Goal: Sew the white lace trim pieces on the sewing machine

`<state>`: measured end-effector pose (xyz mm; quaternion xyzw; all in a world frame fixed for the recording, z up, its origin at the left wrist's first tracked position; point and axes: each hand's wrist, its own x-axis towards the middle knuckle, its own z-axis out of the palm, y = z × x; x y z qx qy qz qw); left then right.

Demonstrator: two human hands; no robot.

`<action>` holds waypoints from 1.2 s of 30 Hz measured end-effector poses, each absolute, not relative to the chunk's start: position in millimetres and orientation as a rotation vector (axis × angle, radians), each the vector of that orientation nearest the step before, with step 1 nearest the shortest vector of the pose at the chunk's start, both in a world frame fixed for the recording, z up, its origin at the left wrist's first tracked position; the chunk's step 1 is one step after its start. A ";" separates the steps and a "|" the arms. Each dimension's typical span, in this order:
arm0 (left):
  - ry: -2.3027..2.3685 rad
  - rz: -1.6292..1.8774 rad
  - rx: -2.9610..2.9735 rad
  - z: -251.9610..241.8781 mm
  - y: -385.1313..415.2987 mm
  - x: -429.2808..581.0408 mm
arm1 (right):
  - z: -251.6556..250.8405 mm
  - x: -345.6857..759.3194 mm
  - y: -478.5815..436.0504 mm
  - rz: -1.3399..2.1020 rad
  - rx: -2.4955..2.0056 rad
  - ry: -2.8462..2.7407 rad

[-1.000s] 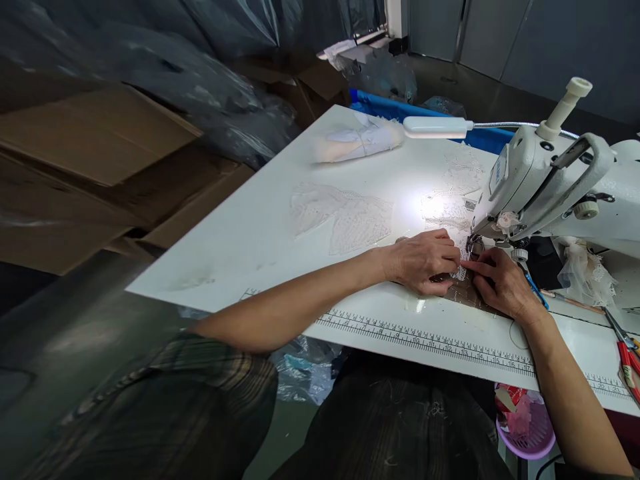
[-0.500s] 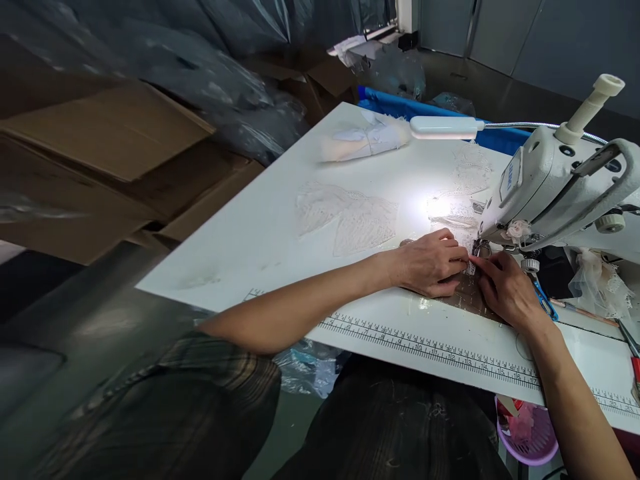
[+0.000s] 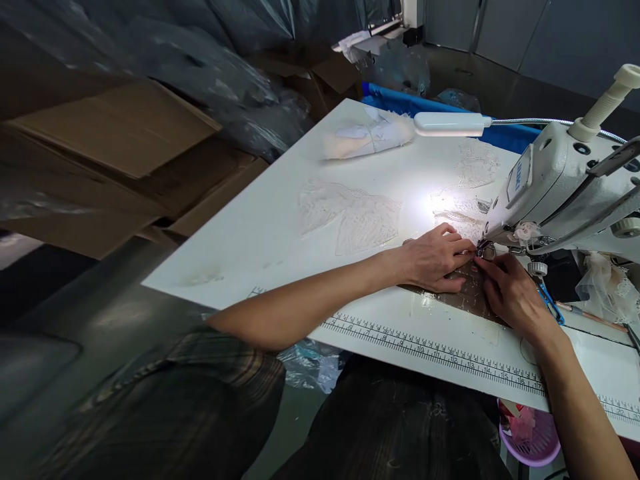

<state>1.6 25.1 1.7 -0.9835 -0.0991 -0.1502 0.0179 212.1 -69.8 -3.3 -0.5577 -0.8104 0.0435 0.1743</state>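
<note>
At the needle of the white sewing machine, a piece of white lace lies under the lamp's light, partly covered by my hands. My left hand rests on the plate left of the presser foot, its fingertips closed on the lace edge. From the right, my right hand brings its index finger and thumb up to the same spot in front of the foot. The bit between the fingertips is small and mostly hidden. Further left on the table lie other flat lace pieces.
A tied cloth bundle lies at the back, near a lamp head. Blue-handled snips and lace scraps are right of my right hand. A printed ruler runs along the front edge. Cardboard boxes stand left.
My left fingers have straightened somewhat and moved closer to the presser foot. The strip of lace showing between my hands is now out of sight. The view has shifted slightly.
</note>
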 end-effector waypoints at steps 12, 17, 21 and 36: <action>-0.373 -0.489 -3.074 1.0 31.5 3.2 | 7.4 225.6 -69.0 0.453 -1.695 -1.904; -0.421 -0.626 -3.019 -2.6 28.8 4.7 | 11.0 230.1 -65.1 0.588 -1.703 -1.766; -0.387 -0.702 -3.019 -6.3 27.5 5.7 | 7.9 230.1 -60.3 0.575 -1.687 -1.748; -0.384 -0.745 -3.057 -10.8 29.3 3.8 | -0.7 228.6 -58.9 0.586 -1.753 -1.669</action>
